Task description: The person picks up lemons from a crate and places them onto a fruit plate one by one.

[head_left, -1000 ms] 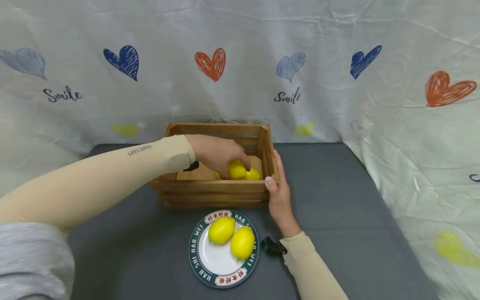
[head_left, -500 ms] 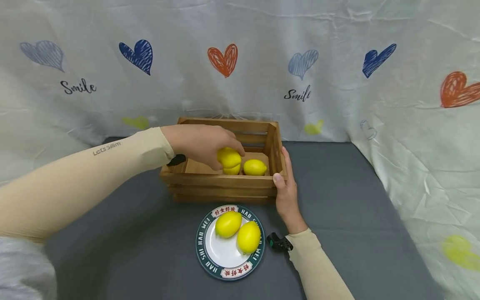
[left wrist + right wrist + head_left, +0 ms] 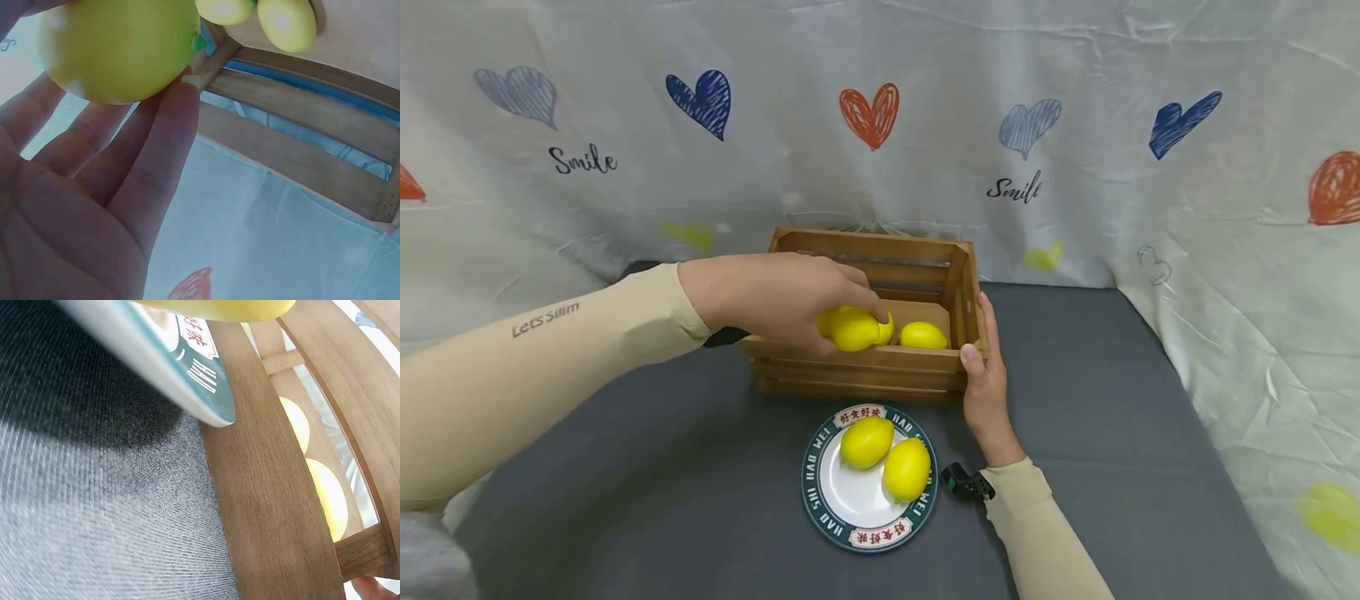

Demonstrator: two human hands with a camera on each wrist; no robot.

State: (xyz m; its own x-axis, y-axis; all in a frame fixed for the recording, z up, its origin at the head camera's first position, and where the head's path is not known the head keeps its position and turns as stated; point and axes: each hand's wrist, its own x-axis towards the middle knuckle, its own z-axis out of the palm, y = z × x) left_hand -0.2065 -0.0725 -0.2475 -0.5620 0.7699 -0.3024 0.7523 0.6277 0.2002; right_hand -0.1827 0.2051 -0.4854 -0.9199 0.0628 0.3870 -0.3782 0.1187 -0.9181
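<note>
My left hand [image 3: 782, 296] pinches a yellow lemon [image 3: 853, 329] over the front rim of a slatted wooden crate [image 3: 865, 367]. In the left wrist view the fingers [image 3: 165, 144] curve under this lemon [image 3: 122, 50], which has a green tip. Two more lemons lie on the crate floor: one [image 3: 923, 335] near the right end, another [image 3: 887, 328] partly hidden behind the held one. My right hand [image 3: 987, 400] grips the crate's right end, thumb on the front corner and fingers along the outer side. Only a bit of that hand [image 3: 372, 589] shows in the right wrist view.
Just in front of the crate stands a round plate [image 3: 842, 512] with a green lettered rim, bearing two lemons [image 3: 867, 442]. A dark grey cloth [image 3: 1097, 450] covers the table. Behind the crate hangs a white curtain [image 3: 940, 183] with printed hearts.
My left hand has lifted a lemon off the crate floor and drawn it left and toward the front rim. The right hand keeps its grip on the crate. The head view has shifted slightly.
</note>
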